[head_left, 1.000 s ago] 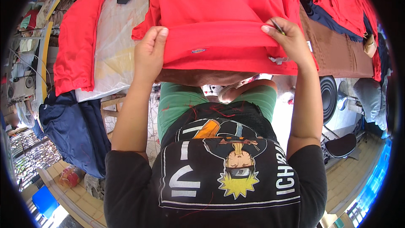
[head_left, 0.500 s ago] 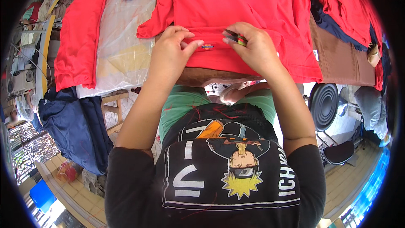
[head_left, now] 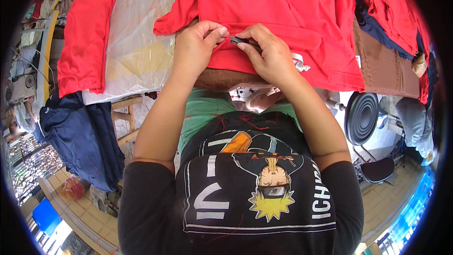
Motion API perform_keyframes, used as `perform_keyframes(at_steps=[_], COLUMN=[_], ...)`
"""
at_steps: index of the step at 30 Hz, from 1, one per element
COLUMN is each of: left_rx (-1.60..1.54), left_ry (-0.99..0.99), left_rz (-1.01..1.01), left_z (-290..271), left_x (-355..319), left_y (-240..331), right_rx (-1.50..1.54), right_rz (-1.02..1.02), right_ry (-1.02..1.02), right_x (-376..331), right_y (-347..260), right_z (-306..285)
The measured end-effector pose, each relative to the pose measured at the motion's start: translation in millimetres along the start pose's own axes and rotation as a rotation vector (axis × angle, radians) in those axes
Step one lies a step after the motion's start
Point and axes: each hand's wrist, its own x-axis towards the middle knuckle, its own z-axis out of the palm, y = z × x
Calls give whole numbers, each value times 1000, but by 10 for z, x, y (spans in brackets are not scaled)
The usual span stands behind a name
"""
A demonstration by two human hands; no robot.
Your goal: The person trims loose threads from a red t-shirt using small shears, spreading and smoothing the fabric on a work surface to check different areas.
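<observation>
A red garment (head_left: 269, 0) lies spread over the brown-covered table, its near edge folded toward me. My left hand (head_left: 194, 45) pinches a bit of it, or a thread on it; the fingertips hide which. Small dark thread snips (head_left: 239, 40) sit between the thumb and fingers of my right hand (head_left: 271, 54). Their tip points left, close to my left fingertips and just above the red cloth. A white cord or strip (head_left: 299, 62) pokes out beside my right wrist.
Another red garment (head_left: 87, 33) lies at the left beside a plastic-wrapped pale surface (head_left: 141, 52). Navy cloth (head_left: 85, 137) hangs below it. More red clothing (head_left: 389, 9) is piled at the right. A round black stool seat (head_left: 362, 118) stands below the table's right side.
My hands have come together, the right one moving left with the snips. The left fingers have closed into a pinch. The small label on the garment is now covered, and the white strip has come into sight.
</observation>
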Motion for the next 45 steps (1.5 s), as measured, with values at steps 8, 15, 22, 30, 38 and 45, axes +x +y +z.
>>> perform_keyframes(at_steps=[8, 15, 22, 30, 38, 45], left_rx=[-78, 661, 753, 670, 801, 41], left_ry=[-44, -648, -384, -202, -159, 670], left_rz=[-33, 315, 39, 327, 287, 627], left_z=[-36, -788, -1097, -634, -326, -661], left_x=[-29, -693, -897, -226, 18, 142], left_y=[27, 768, 1258, 622, 310, 372], right_rx=[-117, -177, -261, 751, 703, 259], right_rz=[-43, -117, -93, -475, -774, -15], right_ry=[1, 110, 172, -1319, -1373, -567], right_x=[28, 32, 55, -637, -901, -629], right_y=[-31, -7, -178, -1161, -1348, -1114], right_z=[39, -257, -957, -1628, -2050, -2484])
